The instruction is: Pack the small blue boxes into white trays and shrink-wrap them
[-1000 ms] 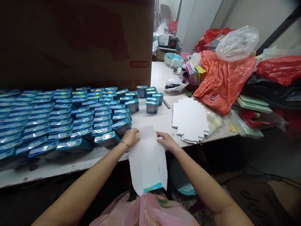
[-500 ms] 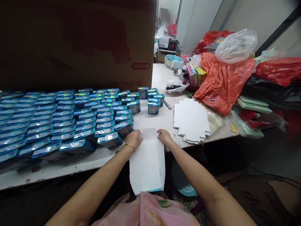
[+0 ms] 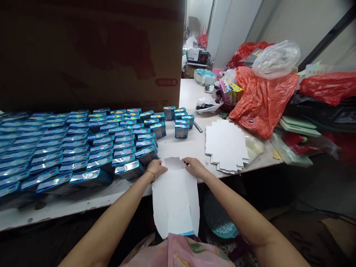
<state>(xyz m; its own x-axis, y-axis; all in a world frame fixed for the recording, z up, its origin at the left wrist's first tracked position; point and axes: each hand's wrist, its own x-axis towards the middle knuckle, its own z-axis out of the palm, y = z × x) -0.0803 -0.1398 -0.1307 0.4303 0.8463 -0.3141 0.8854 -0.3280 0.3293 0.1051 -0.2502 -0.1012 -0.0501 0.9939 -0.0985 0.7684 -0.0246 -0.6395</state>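
Open tabletop [image 3: 191, 146] ran between blue boxes [image 3: 129, 168] and white card stack [image 3: 226, 144]. Boxes blocked left of the left hand [image 3: 157, 168]; big carton [image 3: 91, 55] walled off behind them.

No text is legible; print on the large carton [image 3: 91, 55], blue boxes [image 3: 181, 131] and black-and-white box [image 3: 198, 57] is blurred or tiny.

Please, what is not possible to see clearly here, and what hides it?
All in the head view:
Underside of the white card sheet: faces away from the camera.
Its near end: partly covered by the pink garment.
Leftmost blue boxes: blurred, cut by the left edge.
Print on the box labels: too small.
Top of the large carton: cut by the upper edge.
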